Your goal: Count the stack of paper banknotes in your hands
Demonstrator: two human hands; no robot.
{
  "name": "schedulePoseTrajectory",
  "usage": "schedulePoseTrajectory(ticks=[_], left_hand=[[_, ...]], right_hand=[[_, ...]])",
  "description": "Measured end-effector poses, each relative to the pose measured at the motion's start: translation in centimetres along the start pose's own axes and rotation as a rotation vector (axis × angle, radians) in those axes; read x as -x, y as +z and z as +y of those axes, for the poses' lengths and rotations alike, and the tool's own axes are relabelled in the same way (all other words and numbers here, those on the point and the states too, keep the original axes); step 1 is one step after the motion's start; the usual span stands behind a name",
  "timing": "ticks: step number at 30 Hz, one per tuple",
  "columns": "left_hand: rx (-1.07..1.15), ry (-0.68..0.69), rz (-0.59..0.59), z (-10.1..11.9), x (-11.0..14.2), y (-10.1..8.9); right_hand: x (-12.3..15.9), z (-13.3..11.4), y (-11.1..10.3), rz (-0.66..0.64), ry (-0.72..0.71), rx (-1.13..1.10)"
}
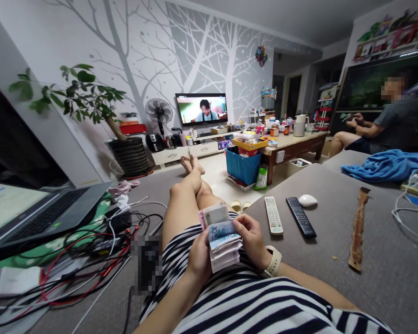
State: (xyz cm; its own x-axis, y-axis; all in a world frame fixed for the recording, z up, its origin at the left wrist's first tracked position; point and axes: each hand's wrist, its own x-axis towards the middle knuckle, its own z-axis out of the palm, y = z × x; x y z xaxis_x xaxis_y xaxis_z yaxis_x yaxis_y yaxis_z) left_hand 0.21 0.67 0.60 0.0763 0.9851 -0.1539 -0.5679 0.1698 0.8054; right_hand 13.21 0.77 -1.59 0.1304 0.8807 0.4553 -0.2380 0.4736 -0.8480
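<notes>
A folded wad of banknotes (225, 243) is held over my lap, above the striped clothing. Bluish notes lie on top, with whitish folded layers below and a pinkish-grey note (214, 215) sticking up behind. My left hand (200, 253) closes around the wad's left edge, thumb on top. At the right edge my right hand (252, 236) pinches the upper corner of the blue note between thumb and fingers. A pale watch (274, 260) sits on my right wrist. The fingers under the notes are hidden.
To the right on the sofa lie a white remote (273, 215), a black remote (301, 217), a white mouse (308, 200) and a brown strip (358, 232). At left are a laptop (48, 215) and tangled cables (104, 260). Another person (393, 111) sits far right.
</notes>
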Motion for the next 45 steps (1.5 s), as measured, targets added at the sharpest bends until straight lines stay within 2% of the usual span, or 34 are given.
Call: schedulePoseTrajectory(ticks=[6, 11, 17, 21, 27, 32, 36, 45], left_hand=[[-0.032, 0.008, 0.011, 0.0, 0.1, -0.1], [0.003, -0.006, 0.037, -0.3, -0.1, -0.2], [-0.014, 0.007, 0.004, -0.3, 0.0, -0.4], [-0.007, -0.033, -0.039, 0.1, 0.6, -0.3], [0.011, -0.041, -0.097, 0.1, 0.8, -0.2], [-0.018, -0.031, -0.036, 0.1, 0.7, -0.3], [0.007, 0.014, 0.008, 0.1, 0.5, -0.1], [0.057, 0.027, -0.057, -0.1, 0.0, -0.4]], right_hand=[[0.0, 0.0, 0.0, 0.020, -0.002, 0.036], [0.2, 0.4, -0.1, 0.004, 0.009, -0.027], [-0.2, 1.1, -0.2, 0.065, -0.001, -0.010], [-0.5, 1.3, -0.3, 0.111, 0.047, 0.015], [-0.4, 1.0, -0.3, 0.066, 0.064, 0.081], [-0.3, 0.8, -0.2, 0.062, 0.086, 0.078], [-0.2, 0.4, -0.1, 0.051, 0.051, 0.076], [0.0, 0.3, -0.1, 0.026, 0.015, 0.075]])
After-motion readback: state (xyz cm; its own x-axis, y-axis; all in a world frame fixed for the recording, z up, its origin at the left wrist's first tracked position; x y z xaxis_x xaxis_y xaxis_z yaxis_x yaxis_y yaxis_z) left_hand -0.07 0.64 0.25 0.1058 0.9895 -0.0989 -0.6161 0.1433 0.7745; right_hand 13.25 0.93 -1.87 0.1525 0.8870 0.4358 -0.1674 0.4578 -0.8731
